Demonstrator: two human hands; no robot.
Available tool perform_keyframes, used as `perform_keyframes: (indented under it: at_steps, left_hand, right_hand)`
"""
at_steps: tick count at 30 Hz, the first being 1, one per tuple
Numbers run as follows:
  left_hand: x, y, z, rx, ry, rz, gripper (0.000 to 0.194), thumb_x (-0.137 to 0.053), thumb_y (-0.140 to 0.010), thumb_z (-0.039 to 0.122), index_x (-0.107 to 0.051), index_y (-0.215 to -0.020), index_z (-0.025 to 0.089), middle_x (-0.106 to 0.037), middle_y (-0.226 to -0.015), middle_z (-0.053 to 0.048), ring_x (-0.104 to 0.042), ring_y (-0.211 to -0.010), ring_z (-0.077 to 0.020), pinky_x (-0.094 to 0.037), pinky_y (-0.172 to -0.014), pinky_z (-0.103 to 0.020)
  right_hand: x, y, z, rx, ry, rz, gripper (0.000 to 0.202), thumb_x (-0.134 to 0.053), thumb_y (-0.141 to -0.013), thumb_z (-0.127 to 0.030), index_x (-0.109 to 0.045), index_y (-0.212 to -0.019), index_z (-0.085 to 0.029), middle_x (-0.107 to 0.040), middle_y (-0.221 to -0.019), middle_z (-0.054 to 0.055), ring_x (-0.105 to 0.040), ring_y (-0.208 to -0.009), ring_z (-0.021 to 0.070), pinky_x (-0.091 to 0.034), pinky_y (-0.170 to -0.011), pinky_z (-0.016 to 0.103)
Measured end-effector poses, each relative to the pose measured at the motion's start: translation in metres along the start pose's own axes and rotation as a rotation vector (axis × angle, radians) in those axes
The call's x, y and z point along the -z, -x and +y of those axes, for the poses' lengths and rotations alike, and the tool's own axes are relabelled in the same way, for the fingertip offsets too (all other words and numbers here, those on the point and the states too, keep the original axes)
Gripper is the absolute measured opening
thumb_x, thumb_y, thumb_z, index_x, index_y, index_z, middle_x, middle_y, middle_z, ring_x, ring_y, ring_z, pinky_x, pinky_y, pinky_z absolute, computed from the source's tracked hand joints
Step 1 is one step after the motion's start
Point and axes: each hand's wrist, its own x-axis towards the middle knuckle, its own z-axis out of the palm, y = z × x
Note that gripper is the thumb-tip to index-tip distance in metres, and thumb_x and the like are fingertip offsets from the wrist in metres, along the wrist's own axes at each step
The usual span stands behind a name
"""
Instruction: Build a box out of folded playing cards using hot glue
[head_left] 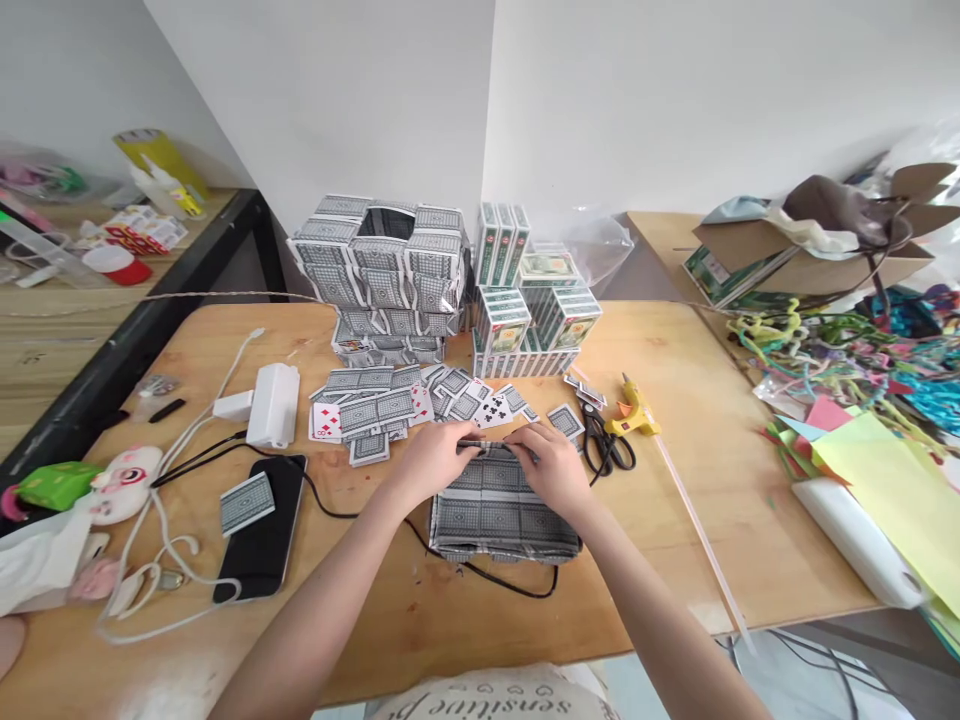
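Note:
A flat block made of playing cards [495, 515], grey patterned backs outward, lies in front of me on the table. Over its far edge, my left hand [442, 455] and my right hand [553, 465] pinch opposite ends of a thin playing-card piece [484, 444], seen nearly edge-on. Whether that piece touches the block I cannot tell. Just beyond my hands are loose playing cards [375, 410], some face up. Behind them stands a larger structure built of cards [382, 265] with a dark opening on top.
Boxed card decks [536, 310] are stacked at the back. Black scissors [606, 445] and a yellow glue gun [634, 408] lie right of my hands. A phone [262, 530] with a card on it, a white adapter [274, 405] and cables occupy the left. Coloured paper [877, 480] sits far right.

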Motion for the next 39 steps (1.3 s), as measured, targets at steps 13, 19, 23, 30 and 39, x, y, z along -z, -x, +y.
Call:
perform_keyframes:
  at_steps: [13,19,23,30,39]
  left_hand:
    - [-0.003,-0.002,0.002,0.082,-0.240,-0.012,0.021,-0.047,-0.081,0.026,-0.068,-0.078,0.022,-0.068,-0.074,-0.006,-0.061,-0.073,-0.0189,-0.040,-0.065,-0.027]
    - [-0.003,-0.001,0.012,0.022,-0.430,-0.037,0.024,-0.042,-0.079,0.018,-0.065,-0.071,0.018,-0.066,-0.067,-0.008,-0.060,-0.063,-0.0209,-0.038,-0.059,-0.029]
    - [-0.001,0.002,0.014,0.007,-0.400,-0.048,0.025,-0.041,-0.079,0.015,-0.064,-0.070,0.018,-0.066,-0.069,-0.007,-0.060,-0.066,-0.0203,-0.039,-0.061,-0.029]
    - [0.001,0.008,0.009,-0.027,-0.280,-0.015,0.019,-0.049,-0.083,0.029,-0.062,-0.095,0.021,-0.066,-0.088,-0.005,-0.060,-0.086,-0.0186,-0.043,-0.076,-0.028]
    - [-0.007,-0.004,0.022,-0.105,-0.489,-0.081,0.018,-0.046,-0.084,0.024,-0.060,-0.084,0.014,-0.066,-0.081,-0.012,-0.063,-0.079,-0.0271,-0.045,-0.070,-0.037]
  right_hand:
    - [-0.015,-0.004,-0.002,-0.076,-0.047,0.086,0.022,-0.047,-0.078,-0.010,-0.065,-0.074,-0.022,-0.064,-0.074,0.002,-0.060,-0.072,0.0167,-0.047,-0.066,0.027]
    - [-0.015,-0.004,-0.006,-0.021,0.037,0.052,0.022,-0.046,-0.076,-0.008,-0.063,-0.073,-0.021,-0.064,-0.074,0.003,-0.060,-0.072,0.0169,-0.046,-0.065,0.027]
    - [-0.013,-0.006,-0.006,-0.012,0.045,0.033,0.021,-0.046,-0.078,-0.010,-0.064,-0.075,-0.022,-0.065,-0.077,0.004,-0.060,-0.072,0.0170,-0.046,-0.064,0.027]
    - [0.002,-0.003,-0.005,0.029,0.013,-0.019,0.020,-0.049,-0.081,-0.016,-0.066,-0.089,-0.024,-0.066,-0.087,0.004,-0.060,-0.079,0.0187,-0.047,-0.074,0.032]
    - [-0.004,0.005,-0.004,-0.074,0.074,0.084,0.022,-0.045,-0.079,-0.009,-0.064,-0.074,-0.022,-0.064,-0.076,0.004,-0.060,-0.074,0.0178,-0.046,-0.064,0.027]
